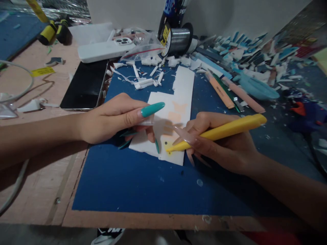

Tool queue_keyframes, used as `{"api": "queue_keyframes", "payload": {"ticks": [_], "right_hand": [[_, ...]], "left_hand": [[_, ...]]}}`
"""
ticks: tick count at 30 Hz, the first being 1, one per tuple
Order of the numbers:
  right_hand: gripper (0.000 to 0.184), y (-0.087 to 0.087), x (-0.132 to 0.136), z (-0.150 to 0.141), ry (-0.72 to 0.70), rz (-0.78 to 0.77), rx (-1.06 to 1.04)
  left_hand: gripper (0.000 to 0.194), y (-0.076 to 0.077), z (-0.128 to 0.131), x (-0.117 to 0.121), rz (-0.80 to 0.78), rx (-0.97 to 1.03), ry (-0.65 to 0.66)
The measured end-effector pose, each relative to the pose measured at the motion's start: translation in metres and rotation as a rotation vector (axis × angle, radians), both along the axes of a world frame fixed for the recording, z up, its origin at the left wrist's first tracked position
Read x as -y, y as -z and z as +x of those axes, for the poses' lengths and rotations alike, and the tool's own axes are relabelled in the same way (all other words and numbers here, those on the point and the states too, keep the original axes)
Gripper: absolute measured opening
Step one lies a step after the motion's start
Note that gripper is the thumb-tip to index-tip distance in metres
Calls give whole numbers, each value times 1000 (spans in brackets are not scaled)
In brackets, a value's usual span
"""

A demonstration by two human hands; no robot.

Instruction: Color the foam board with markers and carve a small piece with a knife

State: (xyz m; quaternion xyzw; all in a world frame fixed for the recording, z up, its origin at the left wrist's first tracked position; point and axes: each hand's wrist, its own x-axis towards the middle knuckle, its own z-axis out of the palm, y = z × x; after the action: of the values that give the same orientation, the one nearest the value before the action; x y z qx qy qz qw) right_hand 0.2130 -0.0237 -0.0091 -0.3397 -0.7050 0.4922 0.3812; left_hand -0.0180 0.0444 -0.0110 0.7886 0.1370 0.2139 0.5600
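Observation:
My left hand (114,117), with long teal nails, lies curled on the left edge of a white foam sheet (176,102) and presses it onto the blue cutting mat (127,180). My right hand (224,143) grips a yellow marker pen (222,131). Its tip touches the sheet near the lower edge, beside small yellow and dark marks. Pale orange shapes are drawn further up the sheet.
A black phone (85,85) and a white phone (104,49) lie at the back left. Behind the sheet are white foam scraps (148,80), a wire spool (178,41) and a dark can (173,13). More pens (224,92) and blue-white offcuts (255,51) fill the right.

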Motion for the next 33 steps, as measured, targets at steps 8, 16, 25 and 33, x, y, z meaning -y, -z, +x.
{"api": "queue_keyframes", "payload": {"ticks": [8, 16, 25, 33], "right_hand": [[17, 0, 1, 1, -3, -17, 63], [18, 0, 1, 0, 30, -56, 33], [22, 1, 2, 1, 60, -103, -22], [23, 2, 3, 1, 73, -134, -52]], "left_hand": [[34, -2, 0, 0, 23, -1, -4], [36, -2, 0, -1, 44, -32, -1], [36, -1, 0, 0, 33, -21, -6], [37, -1, 0, -1, 35, -23, 14]]}}
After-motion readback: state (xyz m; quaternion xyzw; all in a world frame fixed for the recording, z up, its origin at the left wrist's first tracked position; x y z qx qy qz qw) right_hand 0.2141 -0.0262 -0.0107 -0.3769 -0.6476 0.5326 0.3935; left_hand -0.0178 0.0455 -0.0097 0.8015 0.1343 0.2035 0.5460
